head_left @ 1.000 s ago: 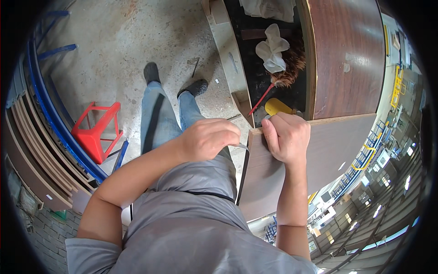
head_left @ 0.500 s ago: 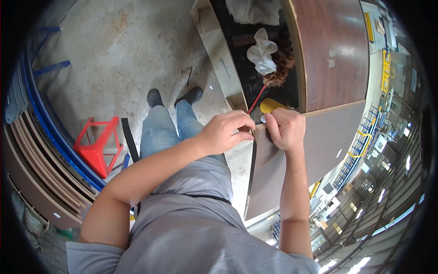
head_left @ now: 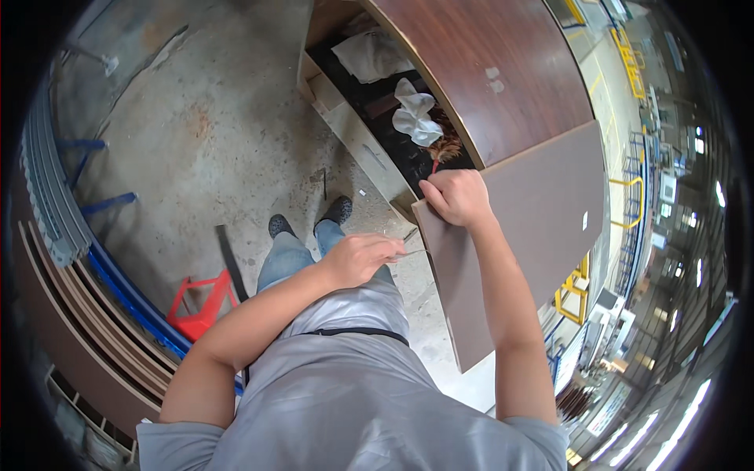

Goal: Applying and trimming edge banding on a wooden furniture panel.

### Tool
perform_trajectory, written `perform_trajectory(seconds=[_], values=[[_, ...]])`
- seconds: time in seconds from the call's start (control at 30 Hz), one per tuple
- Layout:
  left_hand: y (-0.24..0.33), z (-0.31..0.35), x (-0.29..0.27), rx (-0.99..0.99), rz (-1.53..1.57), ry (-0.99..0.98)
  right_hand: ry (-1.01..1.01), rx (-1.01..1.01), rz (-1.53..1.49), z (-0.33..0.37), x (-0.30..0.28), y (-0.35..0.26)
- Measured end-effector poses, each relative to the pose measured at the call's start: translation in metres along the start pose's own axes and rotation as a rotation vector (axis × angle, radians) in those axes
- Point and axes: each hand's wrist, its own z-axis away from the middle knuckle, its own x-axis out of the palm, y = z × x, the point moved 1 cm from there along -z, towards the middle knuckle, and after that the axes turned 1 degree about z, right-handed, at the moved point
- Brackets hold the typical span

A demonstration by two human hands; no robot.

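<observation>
A flat grey-brown panel [head_left: 534, 216] lies at a slant on my right, its near corner hanging past the cabinet. My right hand [head_left: 459, 198] is closed over the panel's far edge near the left corner, thumb on the edge and fingers hidden behind it. My left hand [head_left: 361, 260] is left of the panel, fingertips pinched together. From them a thin, pale strip [head_left: 414, 253] runs toward the panel's left edge; whether it is attached there I cannot tell. Beyond my right hand, the open compartment holds a brown feather duster [head_left: 446, 146] and a crumpled white cloth [head_left: 416, 114].
A reddish-brown wooden top [head_left: 487, 71] covers the cabinet beside the compartment. On the concrete floor [head_left: 212, 157] stands a red plastic stool [head_left: 203, 314], next to a dark upright bar [head_left: 232, 263]. Stacked boards [head_left: 86, 314] lean by a blue rail at left.
My left hand has moved from the panel's corner down and left, with a thin strip showing at its fingertips. My right hand stays on the panel edge; the yellow roll is out of sight.
</observation>
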Motion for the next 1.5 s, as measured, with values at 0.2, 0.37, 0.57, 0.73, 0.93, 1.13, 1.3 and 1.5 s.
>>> perform_trajectory(seconds=[0.2,0.37,0.57,0.73,0.93,1.13,1.3,1.5], values=[[0.017,0.058,-0.015,0.019,0.086,-0.172,-0.018,0.051,-0.001,0.005,0.007,0.005],[0.030,0.105,-0.033,-0.092,0.188,-0.241,-0.012,0.095,-0.006,0.005,0.009,0.007],[0.030,0.174,-0.051,-0.538,0.217,0.098,0.294,0.032,-0.023,0.011,0.009,0.010],[0.024,0.204,-0.073,-0.675,0.141,0.642,0.759,0.205,-0.188,0.068,0.027,-0.036],[0.028,0.230,-0.100,-0.562,0.039,0.994,0.852,0.268,-0.334,0.198,0.054,-0.105],[0.019,0.306,-0.122,-0.616,-0.438,0.848,0.906,0.427,-0.492,0.311,0.078,-0.149],[0.008,0.327,-0.111,-0.650,-0.188,1.054,0.796,0.446,-0.526,0.357,0.105,-0.175],[0.014,0.231,-0.037,-0.687,-0.094,0.660,0.590,0.405,-0.731,0.329,0.136,-0.204]])
